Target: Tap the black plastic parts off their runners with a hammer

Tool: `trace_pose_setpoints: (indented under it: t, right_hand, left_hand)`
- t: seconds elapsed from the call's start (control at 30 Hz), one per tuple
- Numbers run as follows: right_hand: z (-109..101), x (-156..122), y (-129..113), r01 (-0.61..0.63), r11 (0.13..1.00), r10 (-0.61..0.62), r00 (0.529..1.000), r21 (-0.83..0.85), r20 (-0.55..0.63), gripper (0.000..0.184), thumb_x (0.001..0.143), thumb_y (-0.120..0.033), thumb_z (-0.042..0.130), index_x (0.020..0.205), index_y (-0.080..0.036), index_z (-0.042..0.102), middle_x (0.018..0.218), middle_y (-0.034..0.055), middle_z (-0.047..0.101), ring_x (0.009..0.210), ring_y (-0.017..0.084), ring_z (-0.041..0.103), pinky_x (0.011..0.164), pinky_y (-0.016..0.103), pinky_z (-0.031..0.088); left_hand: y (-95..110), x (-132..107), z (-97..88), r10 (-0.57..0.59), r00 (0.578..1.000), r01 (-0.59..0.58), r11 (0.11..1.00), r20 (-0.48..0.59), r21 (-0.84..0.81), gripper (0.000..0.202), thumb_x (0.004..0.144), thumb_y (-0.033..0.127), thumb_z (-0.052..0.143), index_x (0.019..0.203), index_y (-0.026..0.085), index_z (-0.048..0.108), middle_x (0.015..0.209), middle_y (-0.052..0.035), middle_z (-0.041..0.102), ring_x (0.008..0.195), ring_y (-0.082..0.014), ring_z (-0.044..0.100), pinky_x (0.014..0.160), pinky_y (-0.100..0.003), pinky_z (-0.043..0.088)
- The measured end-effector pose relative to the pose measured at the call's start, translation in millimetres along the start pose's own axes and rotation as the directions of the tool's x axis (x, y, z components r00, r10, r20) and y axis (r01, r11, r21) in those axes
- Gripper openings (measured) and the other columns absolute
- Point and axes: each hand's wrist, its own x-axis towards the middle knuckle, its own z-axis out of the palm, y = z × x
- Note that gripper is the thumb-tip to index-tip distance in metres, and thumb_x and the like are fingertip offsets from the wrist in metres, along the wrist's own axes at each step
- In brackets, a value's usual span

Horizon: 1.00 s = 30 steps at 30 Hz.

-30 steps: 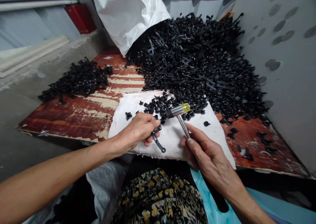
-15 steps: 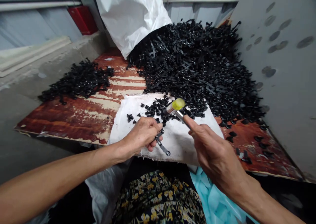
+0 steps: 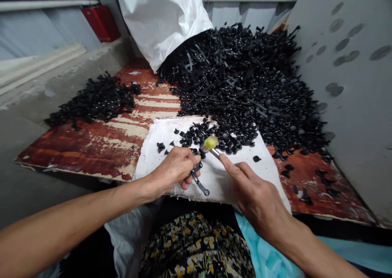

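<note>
My left hand (image 3: 182, 167) is closed on a black strip-shaped part (image 3: 200, 184) with small holes, its round end sticking out toward me over the white cloth (image 3: 219, 188). My right hand (image 3: 248, 184) grips the metal handle of a small hammer (image 3: 210, 144) with a yellow-green face. The hammer's head is down beside my left fingertips, at the upper end of the black part; whether it touches is hard to make out. Small black round-headed pieces (image 3: 196, 133) lie scattered on the cloth just beyond my hands.
A large heap of black parts (image 3: 245, 78) spreads from a white sack (image 3: 165, 21) across the back right. Another pile (image 3: 98, 98) sits at the left on the worn red-brown board (image 3: 76, 147). A grey spotted panel (image 3: 349, 86) stands along the right side.
My right hand has brought the hammer down and to the left, closer to my left fingers. The left hand still holds the black part in nearly the same place.
</note>
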Motion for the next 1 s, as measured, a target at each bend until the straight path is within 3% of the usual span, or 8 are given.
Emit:
trace_pose_setpoints:
  t: [0.07,0.17,0.3,0.4,0.47,0.67,0.8,1.0]
  right_hand:
    - [0,-1,2,-0.021,0.999,0.02,1.0,0.029,0.023,0.077,0.082,0.004,0.037,0.151,-0.028,0.029,0.086,0.0048,0.061,0.056,0.014,0.058,0.047,0.023,0.05]
    - [-1,-2,4,-0.055,0.995,0.06,0.997,0.084,-0.054,0.077,0.084,0.004,0.038,0.153,-0.027,0.024,0.095,0.0067,0.062,0.065,0.014,0.062,0.057,0.024,0.053]
    - [-2,-2,7,-0.023,0.999,0.024,0.996,-0.022,0.086,0.069,0.082,0.001,0.037,0.147,-0.024,0.038,0.082,0.0039,0.061,0.051,0.014,0.056,0.046,0.024,0.049]
    - [-2,-1,10,-0.088,0.995,0.088,0.996,0.045,0.001,0.063,0.086,-0.002,0.037,0.145,-0.024,0.039,0.083,0.0046,0.061,0.056,0.015,0.06,0.053,0.026,0.053]
    - [1,0,11,-0.101,0.994,0.101,0.995,0.047,0.006,0.06,0.087,-0.003,0.037,0.144,-0.023,0.042,0.083,0.0053,0.061,0.056,0.015,0.059,0.053,0.027,0.053]
    - [11,11,4,-0.023,0.999,0.028,0.991,-0.037,0.131,0.063,0.081,0.0,0.036,0.141,-0.019,0.045,0.081,0.0051,0.06,0.058,0.016,0.06,0.052,0.026,0.052]
    - [15,25,0,0.074,0.982,-0.045,0.985,-0.174,0.165,0.065,0.078,0.002,0.036,0.139,-0.016,0.047,0.077,0.0044,0.059,0.053,0.016,0.055,0.043,0.025,0.043]
    - [23,35,8,0.043,0.947,0.021,0.981,-0.32,0.193,0.065,0.078,0.0,0.038,0.139,-0.02,0.046,0.082,0.0043,0.062,0.051,0.013,0.053,0.042,0.023,0.038]
  left_hand:
    - [1,0,0.1,-0.029,1.0,0.029,1.0,0.001,0.003,0.025,0.087,0.027,0.054,0.065,0.016,0.05,0.058,0.0017,0.058,0.034,-0.0033,0.043,0.029,-0.013,0.034]
    - [2,2,0.0,-0.028,0.999,0.028,0.999,0.015,0.02,0.023,0.085,0.027,0.057,0.066,0.016,0.051,0.058,0.0015,0.059,0.035,-0.0039,0.044,0.029,-0.013,0.032]
    - [6,-3,-4.8,-0.048,0.998,0.044,0.994,0.033,0.102,0.023,0.084,0.027,0.056,0.065,0.016,0.05,0.06,0.0003,0.061,0.037,-0.0052,0.045,0.032,-0.015,0.033]
    - [8,-14,-14.7,-0.091,0.993,0.081,0.989,0.078,0.123,0.019,0.083,0.026,0.055,0.067,0.015,0.052,0.063,-0.0009,0.064,0.042,-0.0059,0.048,0.038,-0.015,0.036]
    - [7,-21,-23.9,-0.097,0.992,0.087,0.989,0.077,0.12,0.018,0.082,0.025,0.054,0.067,0.015,0.053,0.064,0.0001,0.063,0.045,-0.0053,0.048,0.041,-0.014,0.036]
    - [-4,-25,-47.8,0.029,0.996,-0.048,0.971,0.084,0.234,0.021,0.081,0.026,0.051,0.063,0.015,0.055,0.054,0.0048,0.046,0.043,-0.005,0.038,0.041,-0.013,0.03]
    - [-4,-26,-46.7,0.001,0.996,-0.021,0.971,0.084,0.238,0.019,0.083,0.022,0.048,0.069,0.015,0.058,0.053,0.0044,0.049,0.039,-0.0049,0.034,0.038,-0.015,0.025]
    - [-3,-25,-46.7,0.022,0.994,-0.047,0.969,0.104,0.244,0.019,0.081,0.02,0.047,0.064,0.015,0.055,0.052,0.0051,0.047,0.037,-0.0046,0.031,0.038,-0.016,0.023]
